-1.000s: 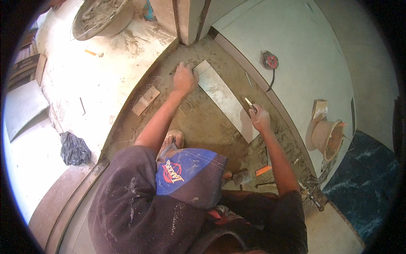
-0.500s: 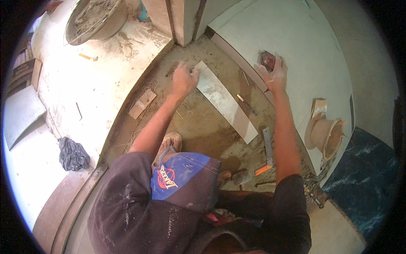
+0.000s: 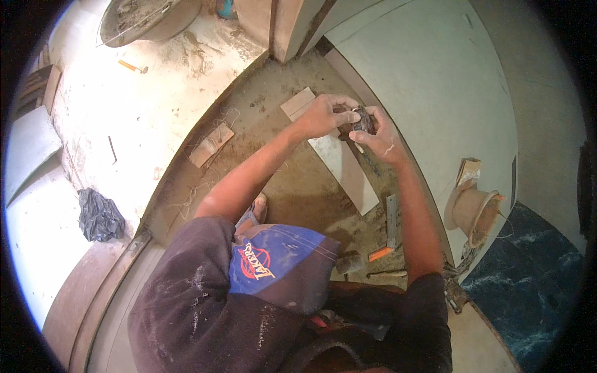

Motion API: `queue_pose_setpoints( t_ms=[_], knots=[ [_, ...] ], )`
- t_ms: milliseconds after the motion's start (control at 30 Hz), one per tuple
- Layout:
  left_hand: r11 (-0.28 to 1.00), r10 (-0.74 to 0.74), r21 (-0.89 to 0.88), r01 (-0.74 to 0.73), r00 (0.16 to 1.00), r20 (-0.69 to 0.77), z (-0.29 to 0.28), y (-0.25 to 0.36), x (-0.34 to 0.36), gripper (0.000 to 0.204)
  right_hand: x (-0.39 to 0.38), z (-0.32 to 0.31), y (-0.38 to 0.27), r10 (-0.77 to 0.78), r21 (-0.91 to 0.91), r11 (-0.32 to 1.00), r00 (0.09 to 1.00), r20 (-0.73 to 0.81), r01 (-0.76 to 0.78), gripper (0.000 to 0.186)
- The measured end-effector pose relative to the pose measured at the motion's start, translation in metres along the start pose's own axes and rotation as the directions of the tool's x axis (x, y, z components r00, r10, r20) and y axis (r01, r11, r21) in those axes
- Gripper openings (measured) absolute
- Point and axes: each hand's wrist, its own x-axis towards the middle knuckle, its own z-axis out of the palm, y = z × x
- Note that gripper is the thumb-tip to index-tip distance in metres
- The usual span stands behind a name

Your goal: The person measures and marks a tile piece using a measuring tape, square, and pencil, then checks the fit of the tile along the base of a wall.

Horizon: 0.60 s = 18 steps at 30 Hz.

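Both of my hands meet over the far end of a long pale tile strip lying on the damp floor bed. Between them is a dark, palm-sized tape measure. My right hand wraps around its body from the right. My left hand pinches at its left side, thumb and fingertips together; the exact spot gripped is partly hidden. Just under the hands lies a thin pen-like tool. Closer to me, a metal square with an orange handle rests beside my right forearm.
A wooden block wound with string lies left of the strip. Large pale tiles border the bed on the right, where a clay-coloured flanged pot stands. A mortar tub, an orange-handled tool and a black plastic bag are at left.
My right hand has brought the tape measure from the large tile back over the strip. My left hand has left the strip's far end and moved right to meet it.
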Motion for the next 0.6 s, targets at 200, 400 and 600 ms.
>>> queue_pose_setpoints(
  t_ms=[200,400,600],
  knots=[
    [0.977,-0.075,-0.197,0.079,0.997,0.030,-0.016,-0.013,-0.003,0.012,-0.010,0.007,-0.010,-0.014,-0.131,0.991,0.997,0.077,0.024,0.053],
    [0.834,-0.168,-0.550,0.050,0.972,-0.166,-0.063,-0.019,0.016,0.009,-0.041,-0.044,0.014,0.215,-0.376,0.880,0.950,-0.226,-0.289,0.057],
    [0.736,-0.281,-0.677,0.000,0.910,-0.305,-0.076,-0.037,0.049,0.018,-0.075,-0.133,0.028,-0.052,-0.703,0.648,0.904,-0.425,-0.293,0.041]
  ],
)
